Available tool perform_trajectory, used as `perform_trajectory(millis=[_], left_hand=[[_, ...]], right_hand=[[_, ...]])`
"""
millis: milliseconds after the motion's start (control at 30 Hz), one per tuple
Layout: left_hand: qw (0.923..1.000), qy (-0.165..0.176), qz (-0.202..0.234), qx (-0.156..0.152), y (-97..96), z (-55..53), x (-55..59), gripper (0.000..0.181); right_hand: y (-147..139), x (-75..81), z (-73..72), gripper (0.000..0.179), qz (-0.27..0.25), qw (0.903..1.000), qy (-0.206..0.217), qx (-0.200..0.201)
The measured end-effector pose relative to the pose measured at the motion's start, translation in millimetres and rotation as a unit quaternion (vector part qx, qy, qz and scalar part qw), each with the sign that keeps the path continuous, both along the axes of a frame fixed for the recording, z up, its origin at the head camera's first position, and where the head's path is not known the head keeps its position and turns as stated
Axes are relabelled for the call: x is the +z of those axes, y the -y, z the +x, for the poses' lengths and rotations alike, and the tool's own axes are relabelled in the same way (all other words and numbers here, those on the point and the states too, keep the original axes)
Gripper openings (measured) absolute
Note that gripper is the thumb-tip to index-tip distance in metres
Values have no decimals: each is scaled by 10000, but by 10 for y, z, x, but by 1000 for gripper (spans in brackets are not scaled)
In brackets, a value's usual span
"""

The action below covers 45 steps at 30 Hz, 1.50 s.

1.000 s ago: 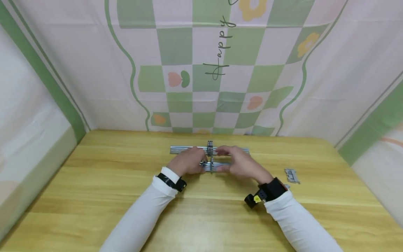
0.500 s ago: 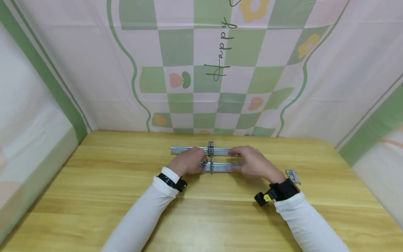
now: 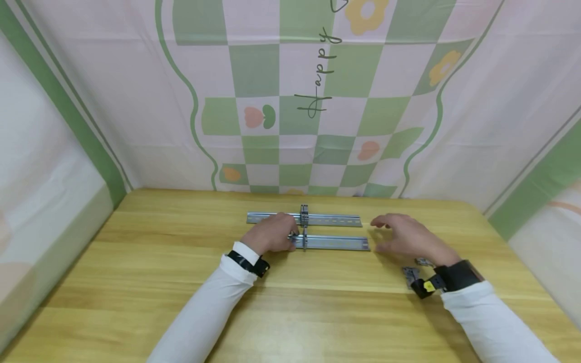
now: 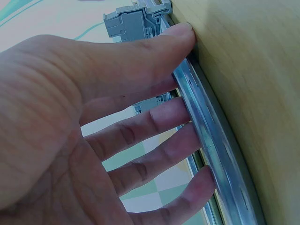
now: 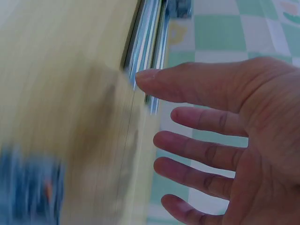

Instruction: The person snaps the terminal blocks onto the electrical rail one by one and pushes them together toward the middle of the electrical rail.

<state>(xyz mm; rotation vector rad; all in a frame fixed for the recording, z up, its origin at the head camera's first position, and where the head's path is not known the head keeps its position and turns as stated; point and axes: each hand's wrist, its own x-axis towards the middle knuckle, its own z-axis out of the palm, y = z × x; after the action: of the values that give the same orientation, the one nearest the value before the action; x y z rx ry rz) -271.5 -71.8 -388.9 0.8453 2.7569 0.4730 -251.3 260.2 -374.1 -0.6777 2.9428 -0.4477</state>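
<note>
My left hand [image 3: 272, 233] holds the nearer slotted metal DIN rail [image 3: 336, 243], thumb along one edge and fingertips at the other, as the left wrist view shows. A thin grey terminal block [image 3: 305, 239] stands across this rail, just right of the hand; the left wrist view has a grey block [image 4: 136, 23] beyond the thumb. The rail's left part is hidden under the hand. Off the rail's right end, my right hand [image 3: 410, 237] is in the air with fingers spread, holding nothing. In the right wrist view its thumb appears near the rail ends [image 5: 140, 61].
A second DIN rail [image 3: 336, 220] lies parallel behind, bearing a small stack of terminal blocks [image 3: 304, 214]. Loose grey terminal blocks [image 3: 410, 275] lie on the wooden table [image 3: 281, 322] by the right wrist, partly covered. A patterned cloth [image 3: 295, 70] hangs at the table's back edge.
My right hand has slid right along the nearer rail and come off its end, uncovering both rails' right ends. The left hand keeps its place on the rail.
</note>
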Motion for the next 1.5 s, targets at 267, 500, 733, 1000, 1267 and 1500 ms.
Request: perform_trajectory(millis=[267, 500, 733, 1000, 1267, 1500], left_hand=[[10000, -59, -2, -59, 5, -2, -16, 25], [9999, -115, -76, -27, -4, 1, -15, 27], [9998, -124, -136, 27, -14, 6, -17, 29], [9999, -149, -72, 23, -7, 14, -5, 26], [9999, -146, -85, 31, -6, 29, 16, 27], [9998, -160, -127, 8, -8, 20, 6, 28]], right_hand=[[-453, 15, -27, 61, 270, 9996, 123, -37], [-700, 19, -29, 61, 544, 9977, 380, 156], [-764, 62, 33, 61, 455, 9957, 770, 244], [-736, 41, 38, 66, 750, 9939, 675, 441], [-691, 28, 17, 65, 868, 9936, 606, 391], [-672, 27, 11, 57, 900, 9934, 593, 384]])
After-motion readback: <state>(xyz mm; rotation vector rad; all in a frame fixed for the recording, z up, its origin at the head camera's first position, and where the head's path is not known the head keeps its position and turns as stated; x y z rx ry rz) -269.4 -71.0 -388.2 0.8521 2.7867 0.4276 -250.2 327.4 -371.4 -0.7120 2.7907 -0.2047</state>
